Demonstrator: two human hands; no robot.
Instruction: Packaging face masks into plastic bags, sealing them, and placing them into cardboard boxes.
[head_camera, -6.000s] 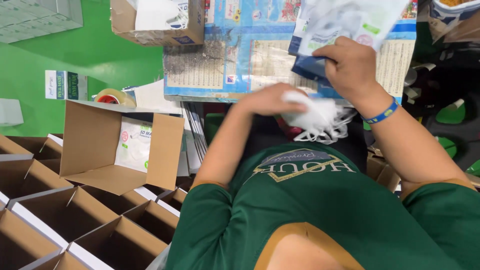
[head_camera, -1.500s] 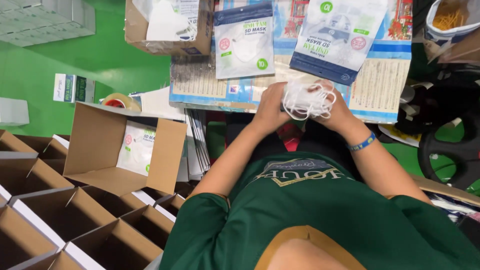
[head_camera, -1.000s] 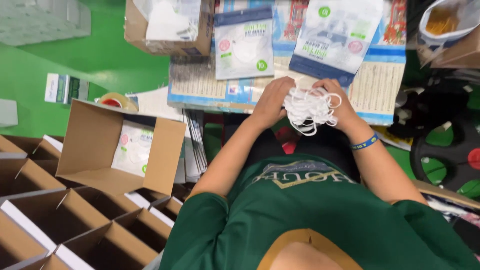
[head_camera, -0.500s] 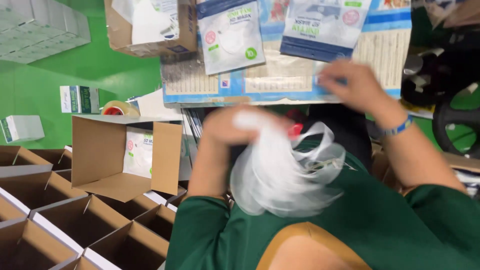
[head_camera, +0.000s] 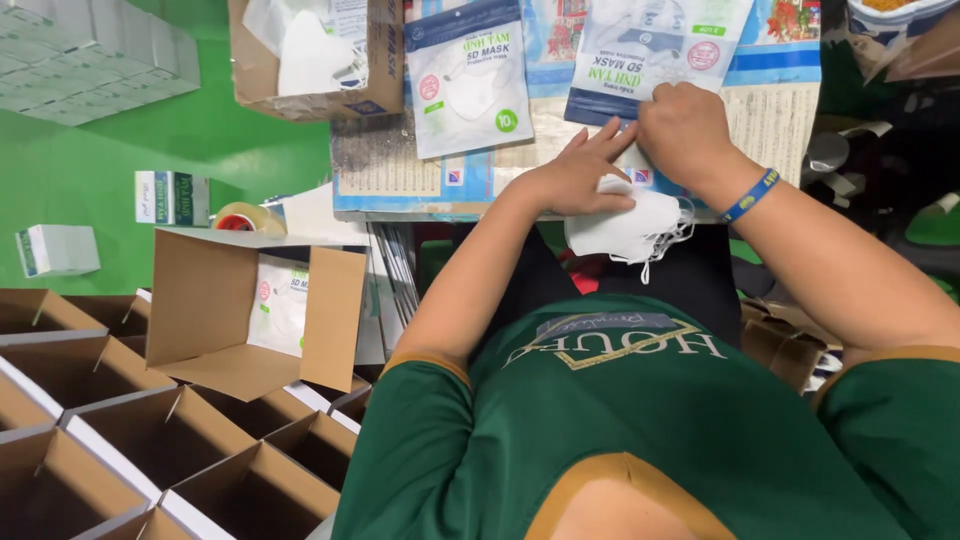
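Note:
A stack of white face masks (head_camera: 628, 226) with dangling ear loops lies at the near edge of a paper-covered board (head_camera: 400, 170). My left hand (head_camera: 575, 180) presses on top of the stack, fingers stretched out. My right hand (head_camera: 685, 125), with a blue wristband, grips the lower edge of a blue and white mask bag (head_camera: 650, 45) just above the stack. A second, similar bag (head_camera: 470, 85) lies flat to the left of it.
An open cardboard box (head_camera: 205, 300) holding one filled bag stands at the left. Cardboard dividers (head_camera: 120, 430) fill the lower left. A carton of white masks (head_camera: 315, 55), a tape roll (head_camera: 240, 217) and small white boxes (head_camera: 170, 197) sit on the green floor.
The bundle of masks swung down near my chest, blurred, and now rests at the board's edge under my left hand. My right hand has moved onto the bag.

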